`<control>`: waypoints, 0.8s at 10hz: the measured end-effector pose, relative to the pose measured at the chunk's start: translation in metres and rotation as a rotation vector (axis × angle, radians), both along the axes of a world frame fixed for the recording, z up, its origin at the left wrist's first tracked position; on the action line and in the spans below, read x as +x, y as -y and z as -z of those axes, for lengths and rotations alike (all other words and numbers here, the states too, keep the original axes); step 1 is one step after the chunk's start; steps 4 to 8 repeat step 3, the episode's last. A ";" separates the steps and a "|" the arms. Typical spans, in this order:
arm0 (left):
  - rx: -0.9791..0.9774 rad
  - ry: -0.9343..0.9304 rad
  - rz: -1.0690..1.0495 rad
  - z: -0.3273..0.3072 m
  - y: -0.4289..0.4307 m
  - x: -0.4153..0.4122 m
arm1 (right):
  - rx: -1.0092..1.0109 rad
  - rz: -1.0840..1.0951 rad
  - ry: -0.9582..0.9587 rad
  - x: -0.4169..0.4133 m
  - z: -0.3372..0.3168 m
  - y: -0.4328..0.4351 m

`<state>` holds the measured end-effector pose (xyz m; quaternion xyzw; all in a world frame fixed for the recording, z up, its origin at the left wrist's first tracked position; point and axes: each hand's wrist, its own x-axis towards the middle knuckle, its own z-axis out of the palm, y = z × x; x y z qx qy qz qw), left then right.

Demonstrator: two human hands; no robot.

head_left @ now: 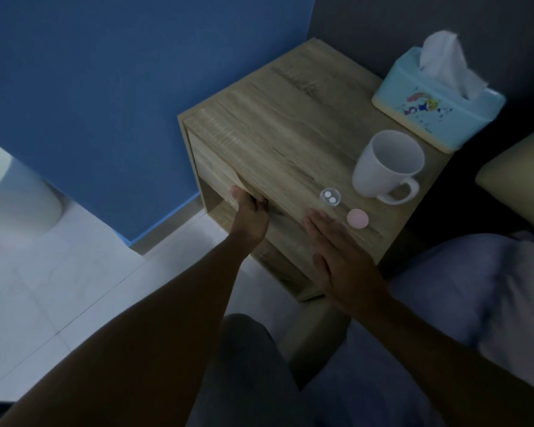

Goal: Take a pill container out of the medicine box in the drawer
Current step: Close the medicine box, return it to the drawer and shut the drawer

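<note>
While our left hand (249, 212) hooks its fingers under the shut drawer (219, 171) front, our right hand (336, 251) rests flat, holding nothing. The medicine box stays hidden; everything remains ahead.

Dim room: blue wall (90, 87), white tiled floor (59, 288), wooden nightstand (290, 124).
</note>
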<state>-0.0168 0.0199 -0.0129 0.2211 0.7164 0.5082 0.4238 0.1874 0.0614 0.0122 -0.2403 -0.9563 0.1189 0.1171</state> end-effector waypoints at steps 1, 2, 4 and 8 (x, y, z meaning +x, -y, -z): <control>-0.012 -0.001 0.003 -0.002 -0.002 -0.003 | -0.009 -0.002 -0.004 -0.001 0.001 0.000; -0.044 -0.033 0.027 0.001 -0.001 -0.006 | 0.019 -0.018 -0.003 0.001 0.000 -0.001; -0.182 -0.063 0.107 -0.007 0.003 -0.021 | 0.033 -0.013 0.013 0.001 -0.003 0.000; -0.182 -0.063 0.107 -0.007 0.003 -0.021 | 0.033 -0.013 0.013 0.001 -0.003 0.000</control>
